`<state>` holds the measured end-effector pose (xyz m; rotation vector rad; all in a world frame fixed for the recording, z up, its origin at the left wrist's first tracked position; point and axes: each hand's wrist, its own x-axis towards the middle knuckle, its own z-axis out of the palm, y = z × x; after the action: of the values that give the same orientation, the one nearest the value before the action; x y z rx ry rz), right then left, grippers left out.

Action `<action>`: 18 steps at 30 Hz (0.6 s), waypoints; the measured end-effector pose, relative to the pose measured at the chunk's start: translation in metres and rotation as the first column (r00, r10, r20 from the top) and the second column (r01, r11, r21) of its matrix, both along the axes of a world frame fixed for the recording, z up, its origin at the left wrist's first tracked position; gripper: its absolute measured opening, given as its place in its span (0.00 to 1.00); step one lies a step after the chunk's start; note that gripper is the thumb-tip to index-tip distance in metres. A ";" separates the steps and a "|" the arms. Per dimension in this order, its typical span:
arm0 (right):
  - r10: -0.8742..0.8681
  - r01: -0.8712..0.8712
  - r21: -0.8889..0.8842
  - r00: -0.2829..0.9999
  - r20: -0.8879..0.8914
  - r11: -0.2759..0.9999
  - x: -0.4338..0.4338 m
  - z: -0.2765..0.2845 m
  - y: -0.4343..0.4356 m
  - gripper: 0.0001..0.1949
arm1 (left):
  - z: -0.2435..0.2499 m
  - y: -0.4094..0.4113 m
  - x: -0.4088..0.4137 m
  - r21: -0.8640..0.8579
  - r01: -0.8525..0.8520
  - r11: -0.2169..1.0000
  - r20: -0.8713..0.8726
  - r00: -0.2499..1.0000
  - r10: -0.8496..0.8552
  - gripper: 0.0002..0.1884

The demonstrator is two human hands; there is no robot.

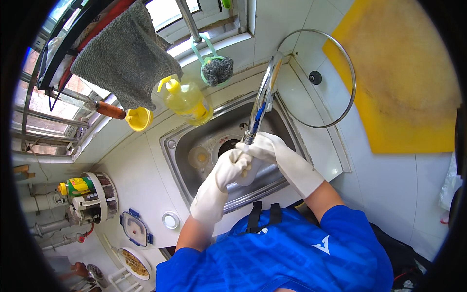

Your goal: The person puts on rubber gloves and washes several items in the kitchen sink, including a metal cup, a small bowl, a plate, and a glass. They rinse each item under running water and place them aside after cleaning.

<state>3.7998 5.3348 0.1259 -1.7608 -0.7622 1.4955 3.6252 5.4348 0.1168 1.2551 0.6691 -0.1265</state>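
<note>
My left hand (233,168) and my right hand (264,146) wear long cream rubber gloves and meet under the spout of a chrome faucet (259,106), over a stainless steel sink (184,175). The fingers of both hands are bent close together. A pale, rounded thing (248,177) hangs below them; whether it is part of a glove or a held object I cannot tell. In the basin, left of my hands, lies a small clear bowl (199,157) with something yellow in it. Beside it a light dish with red marks (216,142) is partly hidden by the hands.
A yellow soap pump bottle (189,104) stands behind the sink. A grey cloth (124,54) and a green holder with a dark scourer (217,71) hang above. At right are a glass lid (346,109) and yellow board (405,80); at left, a lidded container (134,228) and a round white lid (170,220).
</note>
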 end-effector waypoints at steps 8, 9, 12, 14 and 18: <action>0.127 0.571 0.437 0.501 -0.856 0.695 -0.027 -0.102 0.003 0.30 | -0.020 -0.031 0.008 -0.531 -0.407 0.743 0.234 0.773 0.590 0.19; -0.014 0.564 0.354 0.545 -0.838 0.746 -0.031 -0.127 0.006 0.32 | -0.062 -0.023 -0.008 -0.578 -0.341 0.741 0.325 0.737 0.593 0.17; -0.389 0.532 0.278 0.812 -0.435 0.800 -0.049 -0.167 -0.003 0.38 | -0.085 -0.010 -0.017 0.077 -0.488 0.870 0.339 0.833 0.437 0.14; -0.340 0.304 0.204 0.924 0.173 0.931 -0.058 -0.053 -0.014 0.43 | -0.069 -0.010 -0.021 0.228 -0.506 0.832 0.262 0.855 0.448 0.16; -0.595 0.689 0.146 0.697 -0.400 0.710 -0.057 -0.110 -0.030 0.30 | -0.017 -0.010 -0.005 -0.286 -0.375 0.882 0.131 0.897 0.423 0.20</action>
<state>3.7424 5.3050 0.0161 -1.3022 -0.1219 1.0643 3.6197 5.4246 0.1002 0.8467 0.7090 0.2438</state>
